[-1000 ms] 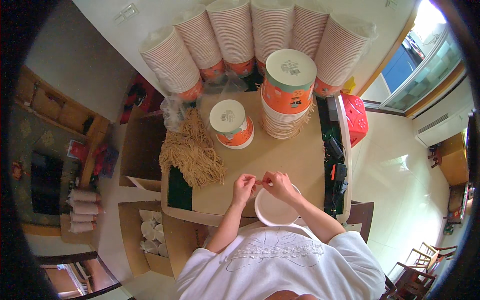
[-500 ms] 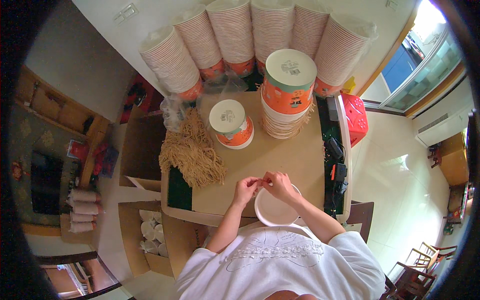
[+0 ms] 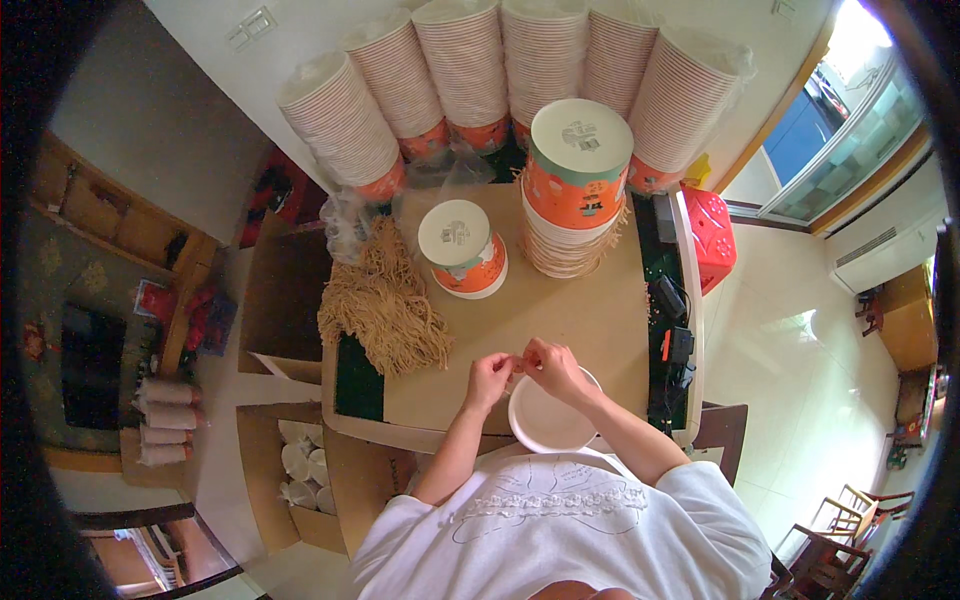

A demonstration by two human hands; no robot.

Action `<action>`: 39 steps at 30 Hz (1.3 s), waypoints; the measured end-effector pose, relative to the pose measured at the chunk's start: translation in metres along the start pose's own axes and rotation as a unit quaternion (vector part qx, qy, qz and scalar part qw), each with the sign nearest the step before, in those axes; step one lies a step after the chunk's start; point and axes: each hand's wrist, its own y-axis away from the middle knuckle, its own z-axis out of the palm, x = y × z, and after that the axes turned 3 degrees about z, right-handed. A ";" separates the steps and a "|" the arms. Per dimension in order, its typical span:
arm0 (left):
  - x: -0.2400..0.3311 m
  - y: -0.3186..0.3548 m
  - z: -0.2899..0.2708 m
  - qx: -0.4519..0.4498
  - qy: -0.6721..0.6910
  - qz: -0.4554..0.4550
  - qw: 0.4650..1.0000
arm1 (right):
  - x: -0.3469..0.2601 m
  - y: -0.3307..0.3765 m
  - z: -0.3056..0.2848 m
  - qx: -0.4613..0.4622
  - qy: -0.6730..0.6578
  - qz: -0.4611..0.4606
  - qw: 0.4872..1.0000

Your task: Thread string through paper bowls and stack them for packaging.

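My left hand [image 3: 489,381] and my right hand [image 3: 556,369] meet just beyond the far rim of a white paper bucket [image 3: 552,424], close against my shirt with its open mouth up. Fingertips of both hands are pinched together, almost touching; whatever lies between them is too small to make out. Ahead and left is a heap of tan twisted cords [image 3: 385,315]. Beside it a short orange-and-white bucket stack [image 3: 466,250] stands bottom up. Farther right rises a taller upside-down bucket stack [image 3: 577,180], tan cords hanging around its lower rims.
Several tall stacks of paper buckets in clear plastic [image 3: 462,75] line the wall. Black adapters and cables [image 3: 677,345] lie along the table's right edge, near a red stool [image 3: 708,235]. An open carton of white items [image 3: 305,465] stands on the floor at left.
Both hands have shifted very slightly, with small movements of the pinched fingers. The bucket and the stacks stay in place.
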 end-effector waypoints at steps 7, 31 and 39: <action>0.004 0.002 0.001 0.011 0.044 -0.005 0.999 | -0.002 0.000 -0.001 0.008 0.022 0.012 1.000; 0.002 0.000 0.003 0.020 0.006 0.058 0.998 | 0.007 0.000 0.006 0.036 0.040 -0.027 0.998; 0.002 -0.002 0.005 0.028 -0.033 0.061 0.997 | 0.005 0.000 0.003 0.008 0.029 -0.009 1.000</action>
